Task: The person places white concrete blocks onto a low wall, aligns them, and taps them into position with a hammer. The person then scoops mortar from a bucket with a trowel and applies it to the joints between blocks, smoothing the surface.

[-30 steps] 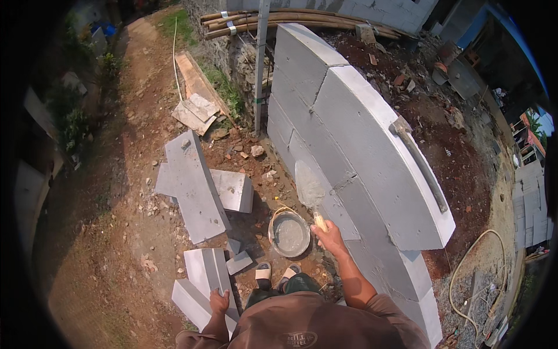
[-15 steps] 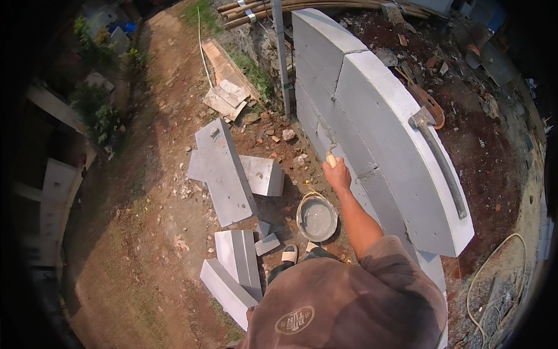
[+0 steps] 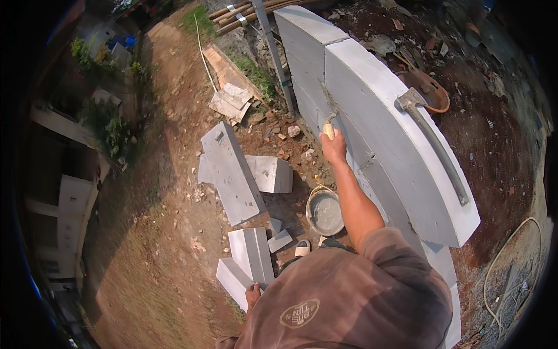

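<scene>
My right hand (image 3: 333,146) is closed round the pale wooden handle of a trowel (image 3: 329,129). The trowel's small metal end meets the grey block wall (image 3: 378,139) at a mortar-smeared vertical joint. Below that arm stands a bucket of wet grey mortar (image 3: 326,213). My left hand (image 3: 253,294) hangs low beside the pale blocks (image 3: 246,253) on the ground, its fingers curled; what they hold, if anything, is hidden. On top of the wall lies a hammer (image 3: 435,145) with a broad head and a long dark handle.
More grey blocks (image 3: 231,174) lie crosswise left of the bucket, with small offcuts (image 3: 280,240) near my feet. A metal post (image 3: 276,58) rises by the wall's far end. Beyond the wall are rubble, an orange-rimmed pan (image 3: 436,96) and a looped hose (image 3: 491,273).
My right hand and the trowel have moved farther up along the wall face to the vertical joint. My left hand has come into fuller view beside the blocks. The whole view has tilted slightly.
</scene>
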{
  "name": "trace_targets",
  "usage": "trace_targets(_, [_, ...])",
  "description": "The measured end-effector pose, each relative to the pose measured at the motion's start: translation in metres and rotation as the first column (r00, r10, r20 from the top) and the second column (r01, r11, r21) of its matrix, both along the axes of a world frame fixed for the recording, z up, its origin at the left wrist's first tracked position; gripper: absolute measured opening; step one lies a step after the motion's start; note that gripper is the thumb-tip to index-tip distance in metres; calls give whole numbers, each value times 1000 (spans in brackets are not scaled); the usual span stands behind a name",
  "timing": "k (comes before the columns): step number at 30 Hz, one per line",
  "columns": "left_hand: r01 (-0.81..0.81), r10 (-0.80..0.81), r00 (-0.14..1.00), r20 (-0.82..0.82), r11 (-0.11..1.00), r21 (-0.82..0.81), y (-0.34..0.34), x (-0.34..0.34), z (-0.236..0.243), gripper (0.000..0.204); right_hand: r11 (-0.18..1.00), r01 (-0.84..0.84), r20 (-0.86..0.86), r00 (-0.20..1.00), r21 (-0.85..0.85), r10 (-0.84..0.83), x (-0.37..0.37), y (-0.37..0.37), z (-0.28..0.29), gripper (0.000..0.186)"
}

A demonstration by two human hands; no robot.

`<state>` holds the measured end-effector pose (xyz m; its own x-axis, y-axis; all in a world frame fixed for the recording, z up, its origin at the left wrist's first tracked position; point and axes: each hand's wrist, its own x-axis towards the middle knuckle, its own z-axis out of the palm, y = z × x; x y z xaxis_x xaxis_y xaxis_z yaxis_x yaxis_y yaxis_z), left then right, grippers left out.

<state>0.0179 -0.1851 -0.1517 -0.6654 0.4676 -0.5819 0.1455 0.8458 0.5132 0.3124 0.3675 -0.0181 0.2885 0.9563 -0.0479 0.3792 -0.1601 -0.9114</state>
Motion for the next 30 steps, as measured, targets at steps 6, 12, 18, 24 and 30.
trace_targets(6, [12, -14, 998, 60, 999, 33, -14, -2, -8, 42, 995, 22, -424, 903, -95, -61, 12, -49, 33, 45])
trace_targets(12, [-44, 42, 990, 134, 999, 18, -4, -4, -10, 41, 999, 39, -141, 989, -21, -42, 73, -123, -13, 46])
trace_targets(18, [236, -221, 967, 124, 965, -115, 11, -26, -27, 43, 996, 71, 156, 986, -53, -62, 123, -219, -7, 47])
trace_targets(24, [648, -650, 759, -43, 760, -54, 121, -52, -13, 47, 974, 187, 165, 972, -127, -165, 156, -287, -19, 43])
trace_targets(30, [637, -654, 754, 62, 751, 174, 212, -57, -10, 49, 957, 281, 282, 926, -73, -251, 193, -381, -23, 38])
